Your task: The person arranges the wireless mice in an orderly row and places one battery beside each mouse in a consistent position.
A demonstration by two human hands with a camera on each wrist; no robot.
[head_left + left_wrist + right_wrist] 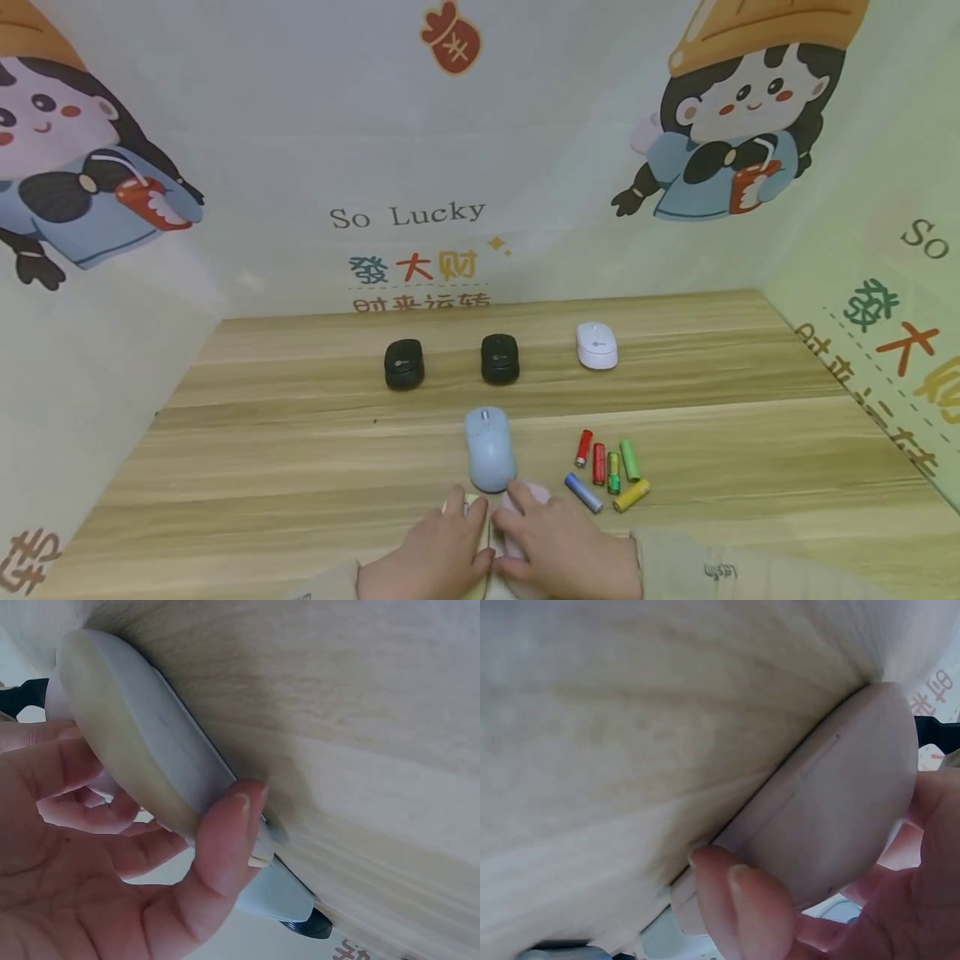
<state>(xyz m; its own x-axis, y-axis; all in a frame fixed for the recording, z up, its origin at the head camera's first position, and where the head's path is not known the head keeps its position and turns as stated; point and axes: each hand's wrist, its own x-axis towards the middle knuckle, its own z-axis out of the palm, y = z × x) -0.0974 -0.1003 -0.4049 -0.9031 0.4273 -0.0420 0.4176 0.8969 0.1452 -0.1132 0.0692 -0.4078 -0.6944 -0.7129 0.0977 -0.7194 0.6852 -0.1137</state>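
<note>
At the near edge of the head view, my left hand (427, 554) grips a pale yellow computer mouse (112, 712) with white sides, its thumb and fingers on opposite sides. Beside it my right hand (573, 546) holds a pale pink mouse (840, 802), fingertips along its lower side. Both mice are close together on the wood-patterned table, partly hidden by the hands in the head view. Just beyond them lies a light blue mouse (491, 450), with the right fingertips close to its near end.
Two black mice (404, 363) and a white mouse (597, 345) stand in a row farther back. To the right lie several loose batteries, among them a blue battery (583, 492) and a yellow battery (632, 496). Printed cloth walls (300, 150) surround the table (262, 467).
</note>
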